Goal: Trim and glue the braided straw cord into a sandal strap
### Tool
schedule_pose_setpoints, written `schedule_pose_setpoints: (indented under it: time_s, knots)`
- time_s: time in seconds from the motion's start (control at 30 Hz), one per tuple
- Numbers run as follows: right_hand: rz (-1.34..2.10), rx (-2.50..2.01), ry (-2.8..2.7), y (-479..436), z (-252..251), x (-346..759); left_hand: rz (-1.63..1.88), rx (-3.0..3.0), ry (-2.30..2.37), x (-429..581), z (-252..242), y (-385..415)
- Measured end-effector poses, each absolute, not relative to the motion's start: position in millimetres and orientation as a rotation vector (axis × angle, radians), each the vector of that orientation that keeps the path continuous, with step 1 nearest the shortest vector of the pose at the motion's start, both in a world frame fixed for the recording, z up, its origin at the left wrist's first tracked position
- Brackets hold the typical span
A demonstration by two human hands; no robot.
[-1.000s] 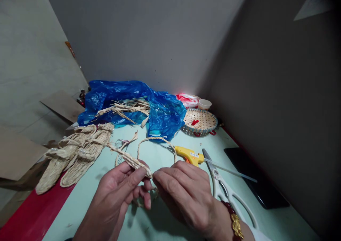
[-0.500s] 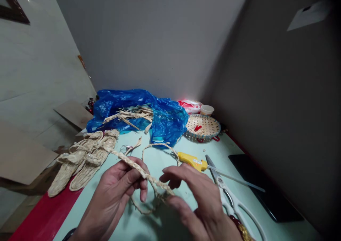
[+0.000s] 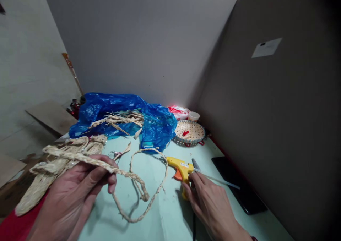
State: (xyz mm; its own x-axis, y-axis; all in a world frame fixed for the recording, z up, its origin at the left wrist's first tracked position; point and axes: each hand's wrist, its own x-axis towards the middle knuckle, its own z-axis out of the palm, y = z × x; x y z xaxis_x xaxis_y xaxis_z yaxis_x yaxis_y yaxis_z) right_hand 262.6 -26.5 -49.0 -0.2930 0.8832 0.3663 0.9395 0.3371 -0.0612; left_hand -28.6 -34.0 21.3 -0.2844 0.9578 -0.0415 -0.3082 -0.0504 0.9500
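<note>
My left hand (image 3: 77,191) pinches a braided straw cord (image 3: 121,172) between thumb and fingers, holding it above the table. One end of the cord reaches left over the woven straw sandals (image 3: 60,161); the other droops toward the middle. A thinner cord loop (image 3: 160,190) curves below and beyond it. Over on the right, my right hand (image 3: 213,202) has its thumb and fingers closed around the handle of a yellow hot glue gun (image 3: 178,163) with an orange trigger. A clear glue stick (image 3: 218,180) juts from its back. Scissors (image 3: 197,164) lie largely hidden behind that hand.
A blue plastic bag (image 3: 157,122) with dry straw strands (image 3: 119,119) lies at the back. Beside it stand a woven basket (image 3: 195,129) holding red bits, a small cup (image 3: 194,116) and a red-and-white packet (image 3: 178,111). A flat black slab (image 3: 241,187) lies at right.
My right hand has left the cord and moved to the glue gun's handle. My left hand still holds the cord, now further left in view. The camera view has shifted.
</note>
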Motion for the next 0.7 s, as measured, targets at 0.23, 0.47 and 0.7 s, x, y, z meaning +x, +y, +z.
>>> schedule_pose_setpoints:
  time_s: [0.23, 0.47, 0.7]
  knots:
    - [-0.097, -1.820, -2.262, -33, -51, 260, 1.549, 0.840, 1.121, -32, 38, -30]
    - [0.187, -1.930, -2.200, -2, -54, 258, 1.476, 1.018, 0.948, -43, 69, -22]
    - [0.219, -1.901, -1.971, -3, -56, 252, 1.287, 1.143, 0.835, -58, 97, -9]
